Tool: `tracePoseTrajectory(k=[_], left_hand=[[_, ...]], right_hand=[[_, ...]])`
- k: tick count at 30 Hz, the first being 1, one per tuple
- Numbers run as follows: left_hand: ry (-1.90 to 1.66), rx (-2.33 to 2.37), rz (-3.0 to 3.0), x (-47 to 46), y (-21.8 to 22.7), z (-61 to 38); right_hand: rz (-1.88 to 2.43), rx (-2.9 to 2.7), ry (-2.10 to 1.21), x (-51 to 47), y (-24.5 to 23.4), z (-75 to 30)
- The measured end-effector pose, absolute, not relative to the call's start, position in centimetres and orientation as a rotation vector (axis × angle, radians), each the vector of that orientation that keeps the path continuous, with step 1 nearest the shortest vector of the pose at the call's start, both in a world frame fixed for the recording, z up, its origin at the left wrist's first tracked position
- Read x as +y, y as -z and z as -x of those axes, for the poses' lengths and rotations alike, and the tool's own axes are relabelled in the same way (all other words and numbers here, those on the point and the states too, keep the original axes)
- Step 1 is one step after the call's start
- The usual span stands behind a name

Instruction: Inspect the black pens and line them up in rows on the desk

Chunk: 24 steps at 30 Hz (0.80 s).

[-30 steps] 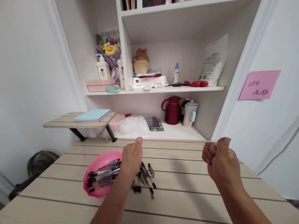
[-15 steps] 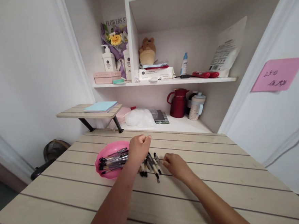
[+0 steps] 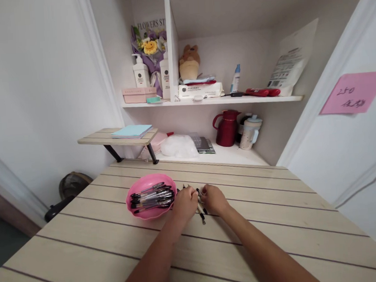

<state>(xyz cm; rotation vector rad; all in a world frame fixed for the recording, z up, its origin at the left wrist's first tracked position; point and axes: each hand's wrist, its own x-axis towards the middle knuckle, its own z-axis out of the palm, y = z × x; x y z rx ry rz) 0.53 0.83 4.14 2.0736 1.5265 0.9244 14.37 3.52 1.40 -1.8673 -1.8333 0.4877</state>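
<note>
Loose pens (image 3: pixel 201 209) on surface (image 3: pixel 262 243), partly hidden between left hand (image 3: pixel 186 203) and right hand (image 3: pixel 214 198). Left fingers curled together; whether clamped on pen, cannot tell. Right fingers bent inward at right edge of loose pens; touching or gripping, cannot tell. Pink bowl (image 3: pixel 142 182) just left of left hand, pile of pens (image 3: pixel 153 198) inside. Red jug (image 3: pixel 227 130) upright at far side, beyond hands.

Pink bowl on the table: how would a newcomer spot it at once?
On the pale table with dark lines, find the raised stand at the back left. Nearer you and further right sits the bowl; unlike the pink box and pink note, it has a wavy rim and holds many pens.
</note>
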Motion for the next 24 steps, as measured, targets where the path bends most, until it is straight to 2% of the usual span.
tracePoseTrajectory(k=[7, 17, 24], left_hand=[[-0.96, 1.429, -1.96, 1.0, -3.6, -1.5], [-1.166, 1.222, -1.375, 1.3, -4.0, -2.3], [-1.346, 1.104, -1.091, 1.5, -4.5, -1.8]], right_hand=[[1.689, -1.682, -0.775, 3.3, -1.0, -16.7], [1.322, -1.571, -1.037, 1.1, -3.5, -15.6], [1.688, -1.838, -0.553, 0.0, -3.0, -15.8]])
